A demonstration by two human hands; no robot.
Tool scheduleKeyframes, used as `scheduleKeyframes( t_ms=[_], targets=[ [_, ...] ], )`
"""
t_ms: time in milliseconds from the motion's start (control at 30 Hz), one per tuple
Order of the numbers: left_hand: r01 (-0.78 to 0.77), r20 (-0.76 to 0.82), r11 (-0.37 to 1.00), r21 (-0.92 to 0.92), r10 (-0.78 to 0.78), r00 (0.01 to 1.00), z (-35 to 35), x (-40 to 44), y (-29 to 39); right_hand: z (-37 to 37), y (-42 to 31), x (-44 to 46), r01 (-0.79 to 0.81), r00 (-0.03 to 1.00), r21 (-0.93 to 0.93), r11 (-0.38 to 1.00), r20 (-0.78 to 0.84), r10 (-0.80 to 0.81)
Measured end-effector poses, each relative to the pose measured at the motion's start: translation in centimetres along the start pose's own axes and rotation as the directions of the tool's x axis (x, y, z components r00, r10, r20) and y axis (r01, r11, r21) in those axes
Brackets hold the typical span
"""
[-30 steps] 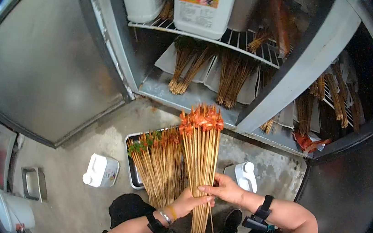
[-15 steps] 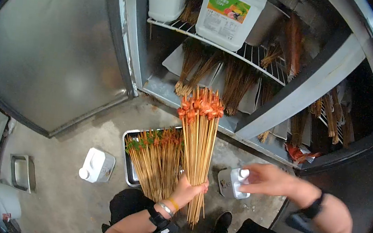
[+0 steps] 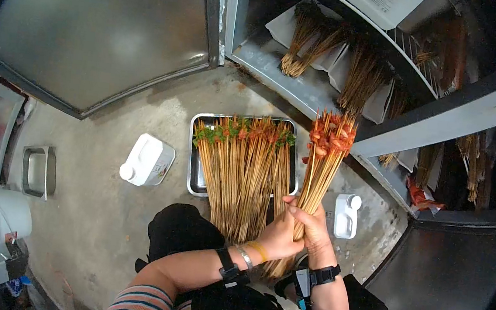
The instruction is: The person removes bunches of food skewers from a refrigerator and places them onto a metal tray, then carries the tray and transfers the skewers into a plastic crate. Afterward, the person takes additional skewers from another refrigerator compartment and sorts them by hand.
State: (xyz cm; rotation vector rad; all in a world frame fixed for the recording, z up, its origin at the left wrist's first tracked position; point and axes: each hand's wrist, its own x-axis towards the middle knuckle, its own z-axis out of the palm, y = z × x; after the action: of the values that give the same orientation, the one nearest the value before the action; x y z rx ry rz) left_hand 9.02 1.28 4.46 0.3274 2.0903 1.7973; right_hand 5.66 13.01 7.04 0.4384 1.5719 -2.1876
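Observation:
A bundle of skewers (image 3: 326,158) with red pieces at its top leans slightly right, just right of the metal tray. My left hand (image 3: 281,237) is closed round its lower part, and my right hand (image 3: 313,227) grips it from the other side, touching the left. The metal tray (image 3: 192,164) lies on the floor and holds many skewers (image 3: 239,178) with green and red tops, their sticks reaching over its front edge towards me.
White jugs stand on the floor, one at left (image 3: 151,159) and one at right (image 3: 346,215). Behind is an open cabinet (image 3: 258,64) with more skewer bundles on trays. A small metal pan (image 3: 39,173) and a white bucket (image 3: 9,210) are at left.
My right hand has come back from the right-hand jug and closed round the skewer bundle. The bundle has shifted right, uncovering more of the tray. The view has turned downward.

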Motion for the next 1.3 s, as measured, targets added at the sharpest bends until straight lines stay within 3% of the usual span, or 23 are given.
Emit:
scheduleKeyframes(
  t_ms=[33,133,167,233,300,367,433,500,533,567,633,667,767,833,933,1033,1067,1100,1167,1233,1300],
  targets=[
    [-0.001,0.001,1.000,0.002,0.001,1.000,-0.8,-0.2,0.1,-0.7,0.4,0.2,0.011,0.999,-0.022,1.000,-0.039,-0.012],
    [-0.018,0.187,0.849,0.528,-0.096,0.978,-3.3,-0.3,0.8,-1.6,1.0,0.8,-0.028,0.999,-0.070,0.997,0.019,0.029],
    [-0.015,0.187,0.849,0.528,-0.099,0.977,-4.0,-0.3,1.2,-1.4,1.8,1.1,-0.031,0.999,-0.068,0.997,0.019,0.032],
    [0.107,0.209,0.777,0.620,-0.295,0.933,-5.0,-0.2,2.0,-0.8,3.9,1.9,-0.021,0.995,-0.016,1.000,-0.093,0.020],
    [0.070,0.142,0.766,0.639,-0.206,0.968,-4.8,-0.3,1.1,-0.7,5.0,3.1,0.000,0.994,0.017,1.000,-0.109,0.002],
    [0.126,0.052,0.730,0.672,-0.216,0.975,-4.7,-0.4,1.6,-0.8,5.2,4.8,0.076,0.989,-0.114,0.991,-0.119,-0.089],
    [0.118,0.046,0.733,0.669,-0.199,0.979,-5.0,-0.3,2.6,-1.1,4.8,6.4,0.102,0.981,-0.208,0.973,-0.138,-0.133],
    [0.085,0.102,0.742,0.665,-0.202,0.974,-5.5,0.0,3.0,-1.7,4.9,7.9,0.009,0.997,-0.278,0.961,-0.075,-0.031],
    [0.082,0.105,0.740,0.667,-0.203,0.974,-5.3,0.0,2.8,-2.1,6.5,9.0,0.073,0.986,-0.404,0.912,-0.107,-0.127],
    [0.019,0.108,0.758,0.652,-0.118,0.987,-4.8,-0.3,2.5,-2.6,8.1,10.0,0.165,0.948,-0.675,0.719,-0.093,-0.305],
    [-0.054,0.113,0.765,0.642,-0.025,0.993,-4.3,-0.5,2.3,-2.6,11.0,11.5,0.042,0.943,-0.950,0.311,-0.064,-0.325],
    [-0.049,0.134,0.766,0.641,-0.049,0.990,-4.2,-0.5,2.5,-2.4,11.7,11.8,-0.076,0.971,-0.940,0.332,-0.145,-0.188],
    [-0.059,0.179,0.782,0.620,-0.068,0.981,-3.9,-1.0,2.2,-1.9,12.7,12.2,-0.027,0.947,-0.965,0.259,-0.108,-0.301],
    [-0.078,0.205,0.808,0.584,-0.053,0.977,-3.8,-1.1,2.0,-1.6,11.5,12.3,-0.042,0.963,-0.955,0.292,-0.117,-0.244],
    [-0.110,0.192,0.827,0.551,0.003,0.981,-3.5,-1.1,2.2,-1.1,12.3,12.9,-0.091,0.922,-0.992,0.090,-0.118,-0.370],
    [-0.097,0.220,0.844,0.528,-0.026,0.975,-3.2,-0.9,2.1,-1.1,11.5,13.1,-0.156,0.956,-0.973,0.168,-0.191,-0.222],
    [-0.133,0.214,0.866,0.483,0.031,0.976,-3.1,-0.8,1.4,-0.9,10.6,12.7,-0.186,0.962,-0.959,0.211,-0.222,-0.160],
    [-0.155,0.227,0.862,0.483,0.048,0.973,-3.4,-0.4,1.4,-1.0,10.0,12.0,-0.132,0.953,-0.961,0.242,-0.190,-0.235],
    [-0.054,0.169,0.900,0.433,-0.022,0.985,-3.3,-0.6,1.3,-1.6,10.5,11.9,0.047,0.869,-0.952,0.302,-0.111,-0.483],
    [-0.080,0.151,0.896,0.436,0.014,0.988,-3.4,-0.2,1.9,-2.9,14.4,13.1,0.059,0.880,-0.990,0.129,-0.009,-0.474],
    [-0.026,0.188,0.918,0.396,-0.054,0.981,-3.3,0.2,2.3,-2.1,12.7,11.8,0.035,0.922,-0.985,0.167,-0.033,-0.386]
  ],
)
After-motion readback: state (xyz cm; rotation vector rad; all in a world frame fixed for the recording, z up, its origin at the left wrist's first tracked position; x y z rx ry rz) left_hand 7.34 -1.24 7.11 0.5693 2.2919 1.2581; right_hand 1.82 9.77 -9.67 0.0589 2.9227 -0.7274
